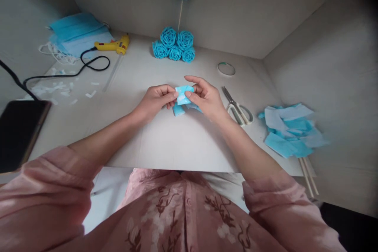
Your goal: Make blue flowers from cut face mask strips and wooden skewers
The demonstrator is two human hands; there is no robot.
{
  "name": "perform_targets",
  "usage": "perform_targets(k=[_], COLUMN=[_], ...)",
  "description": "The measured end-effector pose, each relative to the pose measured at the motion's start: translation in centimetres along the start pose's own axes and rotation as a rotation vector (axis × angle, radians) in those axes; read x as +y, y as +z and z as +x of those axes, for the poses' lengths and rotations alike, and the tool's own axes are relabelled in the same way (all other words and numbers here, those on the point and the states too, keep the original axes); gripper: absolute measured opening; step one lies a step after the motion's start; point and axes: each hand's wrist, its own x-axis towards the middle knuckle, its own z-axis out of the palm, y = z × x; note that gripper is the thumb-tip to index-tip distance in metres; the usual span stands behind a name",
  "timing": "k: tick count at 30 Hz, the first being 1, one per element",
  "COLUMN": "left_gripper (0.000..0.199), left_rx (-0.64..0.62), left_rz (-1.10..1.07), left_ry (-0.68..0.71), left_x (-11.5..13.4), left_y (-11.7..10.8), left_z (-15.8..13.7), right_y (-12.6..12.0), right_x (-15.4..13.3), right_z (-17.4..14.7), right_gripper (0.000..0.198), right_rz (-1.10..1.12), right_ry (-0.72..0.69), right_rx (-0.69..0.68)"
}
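Left hand (157,99) and right hand (208,97) pinching blue strip (182,90) between them; strip possibly unfolding if pinch loosening. Scissors (234,103) lying beside right hand.

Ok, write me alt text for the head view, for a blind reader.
A person's left hand and right hand pinch a small blue fabric piece over a pale table. Five blue flowers sit bunched beyond them, with masks and a yellow glue gun to the left, and scissors and blue scraps to the right.
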Motion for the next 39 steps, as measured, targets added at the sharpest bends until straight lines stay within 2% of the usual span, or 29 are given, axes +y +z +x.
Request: perform_targets(k=[3,6,13,20,23,27,32,39], left_gripper=[0.039,0.045,0.029,0.028,0.029,0.031,0.036,0.035], left_rx=[-0.079,-0.100,-0.081,0.037,0.067,0.049,0.027,0.022], left_rz=[-0.066,-0.009,0.159,0.132,0.092,0.051,-0.008,0.002], left_ry=[-0.054,-0.068,-0.036,-0.008,-0.007,-0.027,-0.077,-0.071], left_x=[-0.1,-0.2,-0.5,-0.5,-0.6,-0.5,-0.3,-0.3], left_y=[0.0,-0.1,-0.3,-0.4,-0.4,-0.3,-0.1,-0.1], left_z=[-0.1,-0.1,-0.1,0.0,0.0,0.0,-0.1,-0.1], right_y=[-0.1,-0.4,-0.6,-0.8,-0.7,-0.6,-0.8,-1.1], right_x=[0.2,0.1,-0.2,-0.6,-0.4,0.1,0.0,-0.4], right_z=[-0.1,-0.1,-0.3,-0.4,-0.3,-0.3,-0.2,-0.3], right_gripper=[0.066,0.065,0.073,0.075,0.081,0.089,0.089,0.082], right_rz=[-0.014,-0.068,-0.133,-0.055,0.001,0.023,0.016,0.062], right_ry=[-0.041,-0.046,-0.029,-0.003,0.016,0.003,0.015,0.067], right_rx=[-0.001,0.019,0.040,0.088,0.045,0.001,0.018,-0.008])
